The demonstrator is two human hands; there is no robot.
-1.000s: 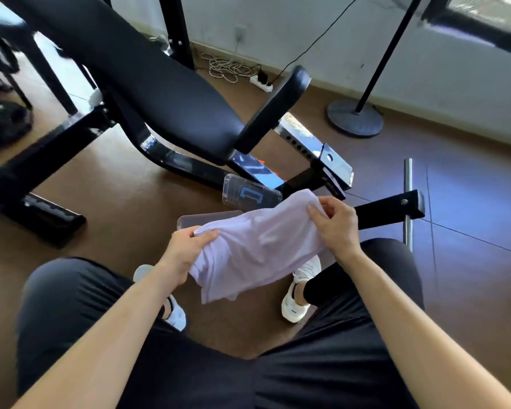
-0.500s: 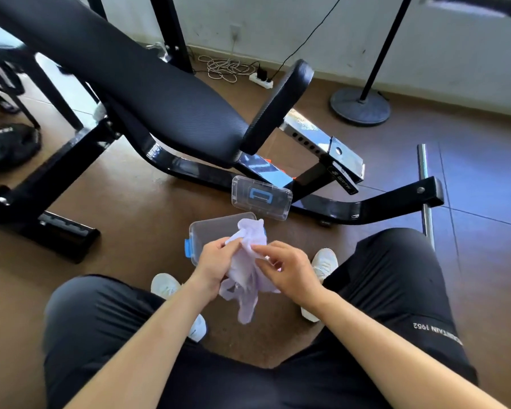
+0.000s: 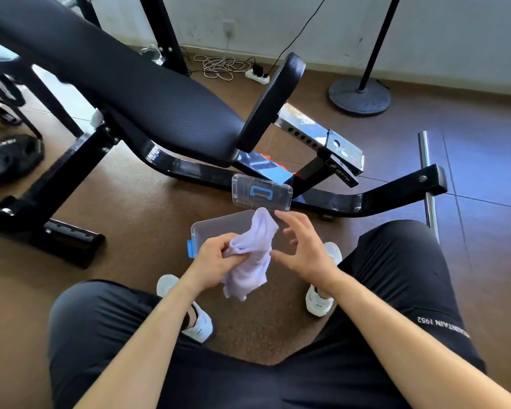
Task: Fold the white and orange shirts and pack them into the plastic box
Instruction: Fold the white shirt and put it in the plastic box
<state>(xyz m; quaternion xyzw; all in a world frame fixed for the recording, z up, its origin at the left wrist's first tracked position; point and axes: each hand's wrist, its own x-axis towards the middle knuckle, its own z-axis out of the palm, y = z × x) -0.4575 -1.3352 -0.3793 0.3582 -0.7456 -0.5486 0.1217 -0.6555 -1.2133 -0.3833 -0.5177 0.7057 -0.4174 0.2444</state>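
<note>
while the left hand (image 3: 216,259) is pinching the bunched white cloth shirt (image 3: 252,255), its long axis is hanging downward just above the clear plastic box (image 3: 216,227) on the floor; the right hand (image 3: 303,249), fingers (image 3: 289,221) spread, is hovering beside it, apparently nearer for the next fold.

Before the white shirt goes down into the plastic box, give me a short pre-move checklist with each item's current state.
1. Shirt held: ok. The left hand grips the white shirt.
2. Right hand on the shirt: not ok, it is open beside it.
3. Shirt folded flat: not ok, it is bunched and hanging.
4. Plastic box open: ok. The lid is off and leans behind it.
5. Box has room: cannot tell, hands and shirt cover most of it.
6. Orange shirt located: cannot tell, only an orange patch shows under the weight bench.
</note>
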